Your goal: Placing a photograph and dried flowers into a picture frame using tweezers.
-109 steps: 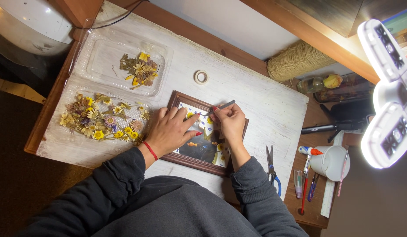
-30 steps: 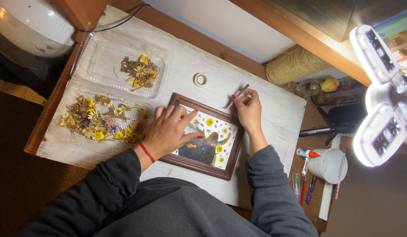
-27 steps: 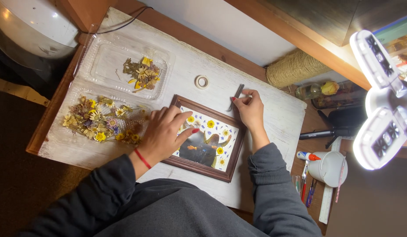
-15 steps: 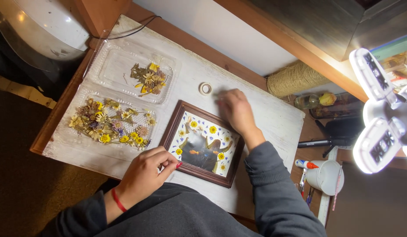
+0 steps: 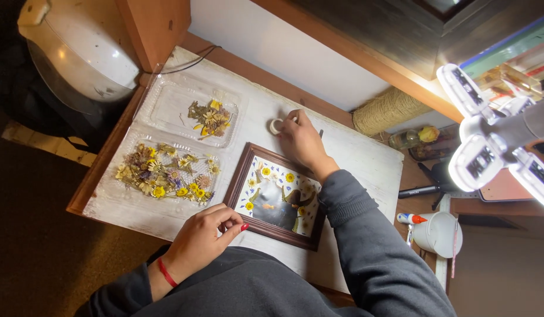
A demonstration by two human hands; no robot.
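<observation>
White-painted tabletop [image 5: 366, 164] with wooden edging fills the middle of the head view.

Two clear plastic trays lie at 9 to 10 o'clock of centre. The nearer tray [image 5: 122, 196] carries a broad spread of dried flowers [image 5: 166, 179], yellow, white and mauve. The farther tray [image 5: 166, 100] carries a smaller clump of dried flowers [image 5: 210, 116], mostly yellow and brown.

Dark wooden picture frame [image 5: 235, 183] lies flat at centre, just beside the nearer tray at its 3 o'clock. Inside it: pale ground, small yellow blooms, a dark shape in the middle.

Left hand [image 5: 204, 235] rests at 7 o'clock of the frame, at the tabletop's near edge. Fingers curled in, fingertips close to the frame's near corner; contact cannot be told. Holds nothing visible. Red band on the wrist.

Right hand [image 5: 301, 141] lies at 12 o'clock of the frame, palm down, fingers bent toward a small white ring-shaped roll [image 5: 276, 125]. Fingertips touch the roll or sit just beside it; whether it is gripped cannot be told. A thin dark tool tip [image 5: 321, 134] shows at the hand's 2 o'clock.

White cup [image 5: 439, 235] stands at 3 o'clock, off the tabletop's edge. Ball of twine [image 5: 389, 110] at 1 o'clock. White multi-head lamp [image 5: 489, 141] at 2 o'clock.
</observation>
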